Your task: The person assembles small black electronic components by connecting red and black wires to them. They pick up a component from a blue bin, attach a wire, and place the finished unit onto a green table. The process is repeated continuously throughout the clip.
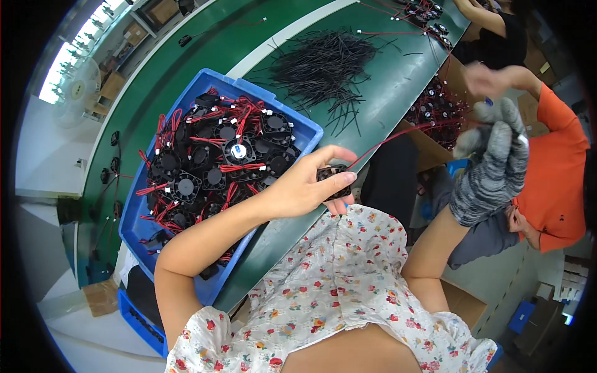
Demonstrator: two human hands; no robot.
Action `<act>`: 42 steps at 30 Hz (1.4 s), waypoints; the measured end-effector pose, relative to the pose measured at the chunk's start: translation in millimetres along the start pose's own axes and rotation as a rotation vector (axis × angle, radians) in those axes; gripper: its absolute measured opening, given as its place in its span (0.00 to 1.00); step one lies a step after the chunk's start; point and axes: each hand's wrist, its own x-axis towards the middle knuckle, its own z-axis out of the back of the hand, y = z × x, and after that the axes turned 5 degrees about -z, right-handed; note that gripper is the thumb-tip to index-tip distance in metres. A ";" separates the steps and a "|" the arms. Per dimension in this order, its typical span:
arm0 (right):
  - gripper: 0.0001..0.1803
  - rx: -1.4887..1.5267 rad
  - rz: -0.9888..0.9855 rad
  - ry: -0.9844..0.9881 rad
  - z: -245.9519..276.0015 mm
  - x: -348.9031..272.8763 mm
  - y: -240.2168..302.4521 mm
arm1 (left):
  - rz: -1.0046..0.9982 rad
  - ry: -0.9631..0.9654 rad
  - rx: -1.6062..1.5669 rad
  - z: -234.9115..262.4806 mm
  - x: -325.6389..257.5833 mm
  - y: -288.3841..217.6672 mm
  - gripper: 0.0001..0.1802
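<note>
My left hand (pixel 311 180) is bare and closed around a small black cooling fan (pixel 334 180), thumb across its frame. From the fan a thin red wire (pixel 398 132) stretches taut up to the right. My right hand (pixel 494 165), in a grey knitted glove, is raised at that wire's far end with its fingers bent around it. The exact grip there is blurred. Left of my left hand stands a blue bin (pixel 278 102) heaped with black fans (pixel 186 185) whose red wires are bundled. One fan among them shows a round white and blue label (pixel 238 151).
A pile of thin black strips (pixel 326 59) lies on the green table (pixel 379 102) beyond the bin. Loose fans (pixel 115 165) lie past its left side. At right, a person in orange (pixel 553 168) sits close by, near a carton of wired fans (pixel 433 105). Another person sits farther back.
</note>
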 end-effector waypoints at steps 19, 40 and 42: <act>0.20 -0.802 0.443 0.648 -30.7 -60.9 -64.8 | 0.045 -0.042 -0.255 6.7 -2.4 -5.2 0.15; 0.15 -0.976 0.465 0.585 -13.2 -43.3 -56.3 | 0.102 0.033 -0.036 2.7 -2.6 4.5 0.10; 0.14 -0.712 0.443 0.348 -1.7 -29.6 -71.4 | 0.109 0.062 -0.038 2.8 -4.7 11.3 0.10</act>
